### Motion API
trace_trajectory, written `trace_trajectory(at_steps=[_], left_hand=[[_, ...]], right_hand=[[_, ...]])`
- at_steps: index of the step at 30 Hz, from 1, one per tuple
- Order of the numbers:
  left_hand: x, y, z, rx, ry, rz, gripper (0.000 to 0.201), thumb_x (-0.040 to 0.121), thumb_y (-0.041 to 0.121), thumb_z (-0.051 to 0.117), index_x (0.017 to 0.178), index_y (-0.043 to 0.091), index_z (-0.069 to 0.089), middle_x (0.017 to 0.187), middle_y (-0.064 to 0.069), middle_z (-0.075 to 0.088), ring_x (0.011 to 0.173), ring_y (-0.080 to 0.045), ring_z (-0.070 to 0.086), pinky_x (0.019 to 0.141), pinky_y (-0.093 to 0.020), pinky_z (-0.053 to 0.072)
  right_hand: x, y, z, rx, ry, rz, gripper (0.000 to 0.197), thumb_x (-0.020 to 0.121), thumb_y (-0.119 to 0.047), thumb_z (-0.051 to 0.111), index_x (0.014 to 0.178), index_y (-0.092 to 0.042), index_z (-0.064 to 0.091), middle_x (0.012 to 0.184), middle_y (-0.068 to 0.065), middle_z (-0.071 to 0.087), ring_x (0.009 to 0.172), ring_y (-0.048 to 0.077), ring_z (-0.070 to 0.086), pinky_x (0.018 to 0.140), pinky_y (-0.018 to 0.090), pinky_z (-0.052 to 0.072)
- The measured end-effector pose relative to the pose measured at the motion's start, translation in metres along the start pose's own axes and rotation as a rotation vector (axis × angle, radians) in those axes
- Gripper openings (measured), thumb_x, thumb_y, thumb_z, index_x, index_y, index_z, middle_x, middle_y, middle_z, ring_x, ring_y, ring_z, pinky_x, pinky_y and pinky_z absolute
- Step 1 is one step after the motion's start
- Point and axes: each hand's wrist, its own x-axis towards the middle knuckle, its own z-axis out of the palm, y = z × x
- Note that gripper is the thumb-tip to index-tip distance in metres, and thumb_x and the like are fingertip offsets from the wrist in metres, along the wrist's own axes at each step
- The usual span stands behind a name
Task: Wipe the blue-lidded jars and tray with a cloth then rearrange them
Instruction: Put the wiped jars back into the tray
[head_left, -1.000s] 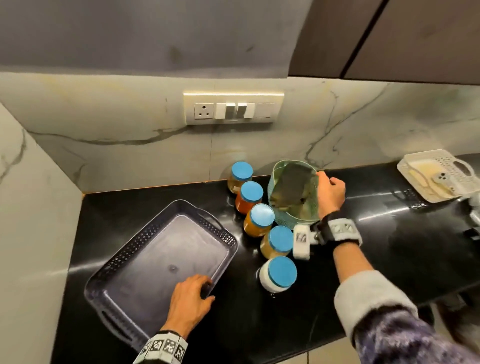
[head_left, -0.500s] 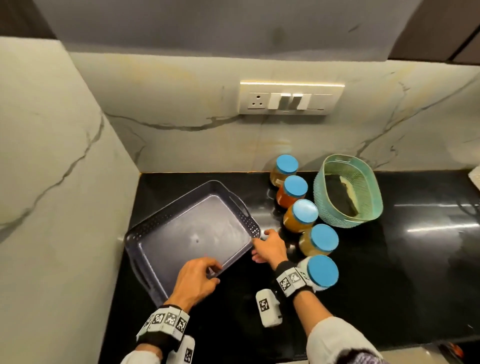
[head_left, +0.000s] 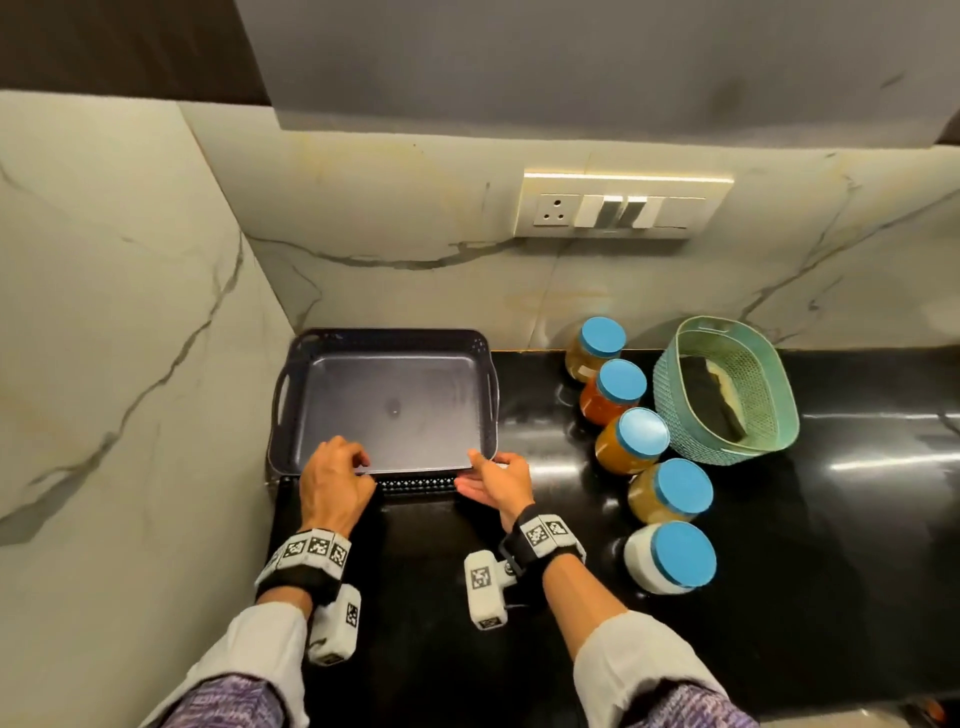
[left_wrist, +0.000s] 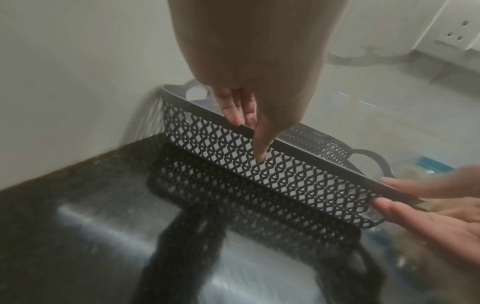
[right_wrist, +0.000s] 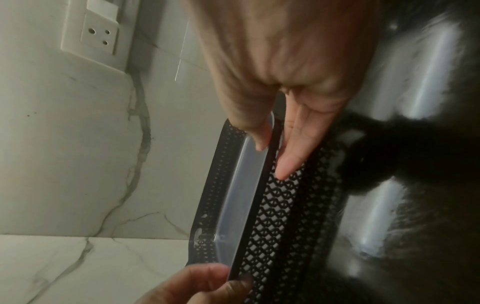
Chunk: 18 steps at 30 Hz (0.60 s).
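**Head view: tray set into the corner, jars waiting**

Head view, reading from the left: our left hand (head_left: 335, 483) pinches the near rim of the dark lattice-walled tray (head_left: 387, 340), fingers curled over the edge and thumb against the outer wall, as the left wrist view shows plainly. The tray sits on the black countertop (head_left: 857, 571) in the corner where the two marble walls meet, its bed bare. Our right hand (head_left: 498, 480) holds the same near rim at its right corner, thumb inside and straight fingers along the lattice outside.

Further right, well apart from the tray, the five blue-lidded jars (head_left: 631, 441) stand upright in a slanting row on the counter. Just beside them is a green oval basket (head_left: 724, 392) with a dark cloth (head_left: 714, 397) lying in it.

We judge the step in hand to be placing the tray; with the cloth put away, the wiping looks done. The next move calls for releasing the rim and lifting the jars one at a time into the tray, gripping each by the body or lid and setting it down upright without knocking its neighbours.
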Motion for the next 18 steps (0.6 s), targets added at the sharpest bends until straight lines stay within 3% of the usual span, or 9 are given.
trace_trajectory(at_steps=[2,4,6,8,10,13,16,18], left_hand=[[-0.008,0.005,0.005,0.004,0.044,0.049,0.037,0.057,-0.012,0.079,0.089,0.005,0.073,0.089,-0.011,0.065,0.083,-0.036,0.063,0.066,-0.043,0.053],[-0.023,0.020,0.011,-0.010,0.076,0.122,0.048,0.053,-0.011,0.077,0.098,0.007,0.073,0.098,-0.009,0.063,0.089,-0.034,0.061,0.066,-0.043,0.052],[-0.039,0.045,0.020,-0.058,0.060,0.201,0.049,0.055,-0.007,0.077,0.101,0.011,0.072,0.101,-0.005,0.062,0.091,-0.030,0.061,0.073,-0.043,0.053],[-0.052,0.083,0.038,-0.139,-0.018,0.296,0.041,0.064,0.002,0.076,0.102,0.015,0.071,0.102,-0.001,0.063,0.092,-0.025,0.062,0.079,-0.037,0.053],[-0.056,0.130,0.057,-0.216,-0.124,0.407,0.035,0.071,0.010,0.075,0.106,0.017,0.069,0.107,0.001,0.063,0.095,-0.021,0.064,0.080,-0.035,0.054],[-0.045,0.213,0.083,-0.245,-0.273,0.554,0.048,0.076,0.014,0.075,0.123,0.014,0.068,0.126,-0.003,0.063,0.112,-0.025,0.063,0.090,-0.040,0.058],[-0.025,0.291,0.102,-0.078,-0.458,0.682,0.072,0.080,0.016,0.077,0.148,0.013,0.056,0.156,-0.013,0.048,0.139,-0.036,0.049,0.103,-0.052,0.052],[-0.013,0.324,0.113,0.180,-0.546,0.794,0.078,0.086,0.023,0.076,0.157,0.020,0.045,0.167,-0.014,0.033,0.152,-0.035,0.033,0.109,-0.055,0.045]], right_hand=[[-0.016,-0.006,-0.022,-0.137,-0.020,-0.019,0.061,0.094,-0.041,0.077,0.136,-0.009,0.046,0.101,0.022,0.076,0.068,0.023,0.076,0.060,0.033,0.065],[-0.036,-0.014,-0.057,-0.332,0.056,-0.174,0.059,0.088,-0.056,0.076,0.131,-0.020,0.056,0.093,0.008,0.078,0.075,0.017,0.076,0.075,0.038,0.066],[-0.063,-0.024,-0.099,-0.539,0.172,-0.381,0.042,0.088,-0.050,0.077,0.122,-0.027,0.067,0.091,-0.004,0.077,0.086,0.010,0.074,0.085,0.040,0.064],[-0.089,-0.035,-0.143,-0.621,0.305,-0.483,0.023,0.091,-0.031,0.078,0.113,-0.026,0.073,0.092,-0.009,0.075,0.090,0.008,0.073,0.086,0.035,0.063],[-0.106,-0.048,-0.181,-0.679,0.489,-0.506,0.023,0.087,-0.025,0.079,0.109,-0.026,0.074,0.093,-0.007,0.076,0.091,0.011,0.073,0.088,0.039,0.062],[-0.102,-0.069,-0.221,-0.885,0.659,-0.480,0.044,0.081,-0.030,0.079,0.123,-0.026,0.068,0.114,0.000,0.074,0.106,0.023,0.070,0.092,0.042,0.058],[-0.081,-0.086,-0.243,-1.104,0.586,-0.341,0.074,0.078,-0.040,0.083,0.142,-0.018,0.055,0.134,0.012,0.064,0.124,0.035,0.061,0.096,0.043,0.051],[-0.064,-0.089,-0.246,-1.189,0.463,-0.261,0.088,0.076,-0.045,0.085,0.149,-0.015,0.047,0.139,0.017,0.059,0.129,0.038,0.058,0.101,0.045,0.049]])
